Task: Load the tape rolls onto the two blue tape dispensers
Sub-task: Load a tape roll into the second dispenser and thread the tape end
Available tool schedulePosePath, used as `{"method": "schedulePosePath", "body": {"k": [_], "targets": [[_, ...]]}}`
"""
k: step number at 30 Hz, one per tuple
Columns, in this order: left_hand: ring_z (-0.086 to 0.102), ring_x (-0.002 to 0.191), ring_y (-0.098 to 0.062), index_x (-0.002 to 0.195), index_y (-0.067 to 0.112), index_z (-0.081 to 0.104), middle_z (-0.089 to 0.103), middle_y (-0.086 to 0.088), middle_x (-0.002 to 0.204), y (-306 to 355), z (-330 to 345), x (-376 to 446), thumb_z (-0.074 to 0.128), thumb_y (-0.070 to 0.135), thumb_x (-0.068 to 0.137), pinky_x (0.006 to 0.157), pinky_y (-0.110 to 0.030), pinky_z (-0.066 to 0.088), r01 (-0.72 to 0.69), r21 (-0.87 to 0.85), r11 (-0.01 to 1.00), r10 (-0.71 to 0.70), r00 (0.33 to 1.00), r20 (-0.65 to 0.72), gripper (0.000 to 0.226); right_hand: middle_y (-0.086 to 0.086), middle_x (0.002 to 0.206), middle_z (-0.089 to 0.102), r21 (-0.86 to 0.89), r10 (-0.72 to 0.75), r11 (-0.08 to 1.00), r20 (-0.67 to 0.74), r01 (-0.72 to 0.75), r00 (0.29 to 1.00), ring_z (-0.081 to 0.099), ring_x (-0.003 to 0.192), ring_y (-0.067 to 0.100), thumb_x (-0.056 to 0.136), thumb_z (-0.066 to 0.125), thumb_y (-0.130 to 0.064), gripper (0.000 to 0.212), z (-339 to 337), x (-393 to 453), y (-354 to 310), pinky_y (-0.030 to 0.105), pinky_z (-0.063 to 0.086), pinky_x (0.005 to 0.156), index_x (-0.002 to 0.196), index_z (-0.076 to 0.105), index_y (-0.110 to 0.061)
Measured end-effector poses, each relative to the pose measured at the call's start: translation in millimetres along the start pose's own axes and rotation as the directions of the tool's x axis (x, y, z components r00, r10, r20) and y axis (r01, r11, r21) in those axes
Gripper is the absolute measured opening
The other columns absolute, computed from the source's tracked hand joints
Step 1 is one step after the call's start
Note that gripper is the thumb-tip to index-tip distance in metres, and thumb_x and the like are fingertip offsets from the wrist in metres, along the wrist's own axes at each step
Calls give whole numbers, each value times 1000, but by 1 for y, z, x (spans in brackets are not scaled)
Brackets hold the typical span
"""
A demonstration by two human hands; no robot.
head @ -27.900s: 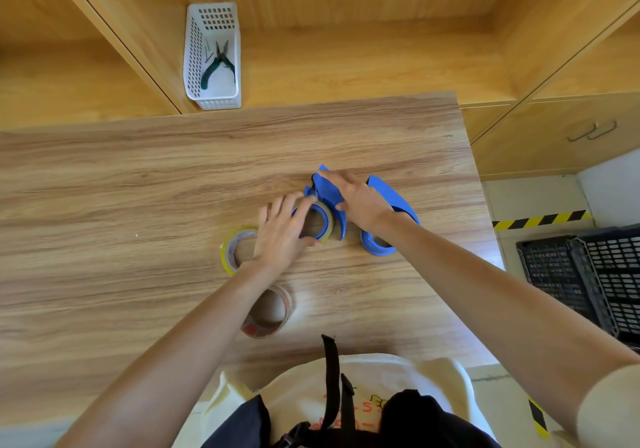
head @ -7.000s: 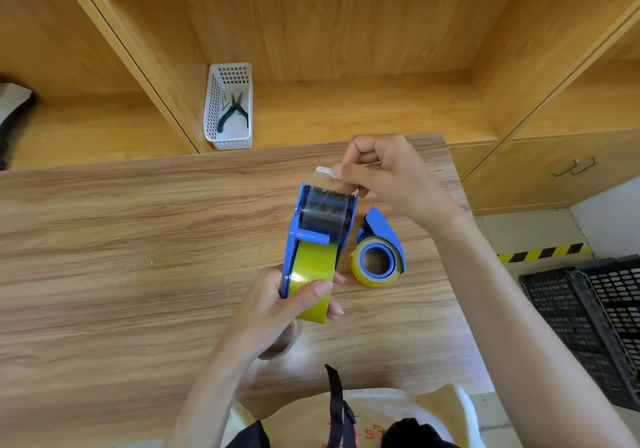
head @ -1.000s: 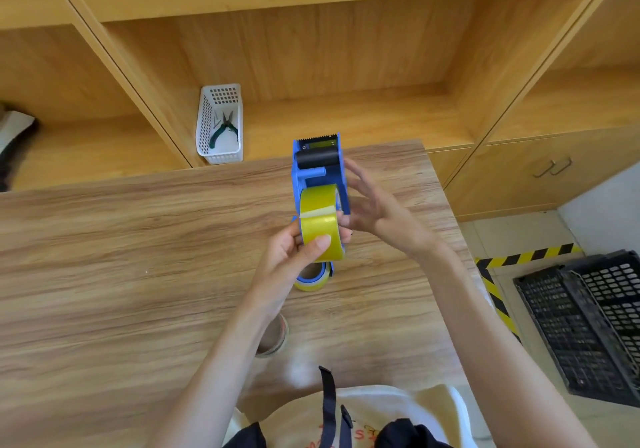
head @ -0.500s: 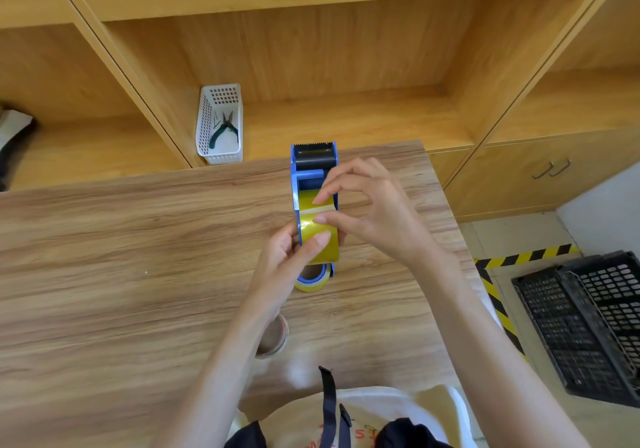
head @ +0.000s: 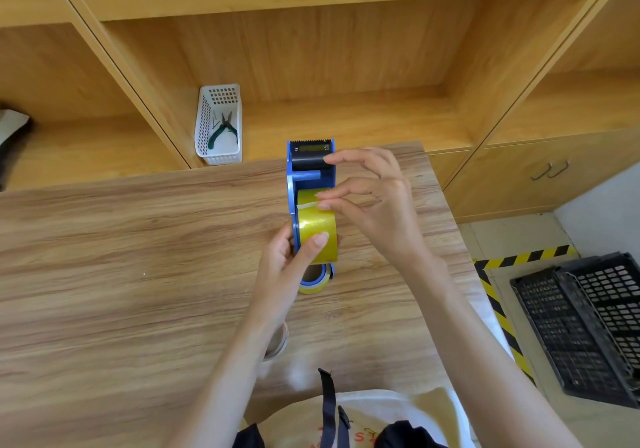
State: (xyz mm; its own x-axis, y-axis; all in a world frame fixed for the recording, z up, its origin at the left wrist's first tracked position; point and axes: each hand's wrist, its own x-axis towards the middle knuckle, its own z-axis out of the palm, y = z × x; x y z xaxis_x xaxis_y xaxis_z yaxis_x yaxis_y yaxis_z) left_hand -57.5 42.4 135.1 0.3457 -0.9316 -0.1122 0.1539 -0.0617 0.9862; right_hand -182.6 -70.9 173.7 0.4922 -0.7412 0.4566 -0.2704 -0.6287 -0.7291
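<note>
Dispenser [head: 310, 173], blue, is riding above the surface [head: 138, 257] in my left hand [head: 287, 264], cutter end pointing away from me toward the shelf. The fingers there are wrapping the frame, with my thumb pressing the yellow roll [head: 317, 236] already seated in it. My right hand [head: 374, 201] is working at the top of the roll: thumb and forefinger are pinching the loose tape end [head: 313, 203], which is lifting a little off the roll, while the other fingers are fanning out over the black roller [head: 306, 162].

The second dispenser [head: 313, 279], also carrying a yellow roll, is lying on the surface just under my left hand, mostly hidden. A spare roll [head: 277, 340] is peeking out beneath my left forearm.

As I read it, both rolls are mounted and I am threading the tape on this one. The next move is calling for a steady peel, drawing the end forward over the roller to the toothed blade [head: 310, 141] without letting it fold onto itself or stick to my fingers.
</note>
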Motion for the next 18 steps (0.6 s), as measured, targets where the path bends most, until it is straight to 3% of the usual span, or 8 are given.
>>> {"method": "schedulePosePath", "body": {"k": [4, 9, 13, 18], "targets": [[71, 97, -33, 105, 23, 71, 75, -17, 103, 0, -1, -1, 66, 41, 85, 90, -54, 53, -8, 10, 1000, 8, 1000, -13, 28, -5, 129, 65, 57, 12, 998, -6, -12, 1000, 49, 126, 21, 79, 82, -21, 6, 1, 1, 1, 32, 37, 109, 85, 82, -20], [69, 98, -44, 108, 16, 70, 74, -22, 102, 2, -5, 1, 64, 42, 87, 91, -66, 49, 23, 35, 999, -23, 1000, 3, 34, -9, 132, 63, 102, 92, 991, 3, -92, 996, 46, 130, 17, 80, 82, -23, 6, 3, 1, 5, 34, 37, 110, 85, 82, -22], [68, 102, -42, 115, 14, 67, 73, -21, 107, 4, -5, 1, 63, 37, 91, 93, -64, 48, 30, 51, 998, -31, 999, 33, 34, -12, 133, 62, 122, 141, 983, -2, -140, 990, 46, 130, 14, 79, 82, -24, 5, 4, 1, 7, 38, 39, 108, 84, 82, -23], [71, 105, -31, 123, 10, 63, 75, -12, 110, 7, -5, 2, 60, 24, 96, 95, -50, 54, 47, 66, 997, -50, 997, 57, 30, -14, 132, 62, 130, 192, 973, 0, -191, 981, 48, 129, 11, 77, 83, -26, 5, 6, 2, 10, 30, 37, 108, 81, 81, -23]]}}
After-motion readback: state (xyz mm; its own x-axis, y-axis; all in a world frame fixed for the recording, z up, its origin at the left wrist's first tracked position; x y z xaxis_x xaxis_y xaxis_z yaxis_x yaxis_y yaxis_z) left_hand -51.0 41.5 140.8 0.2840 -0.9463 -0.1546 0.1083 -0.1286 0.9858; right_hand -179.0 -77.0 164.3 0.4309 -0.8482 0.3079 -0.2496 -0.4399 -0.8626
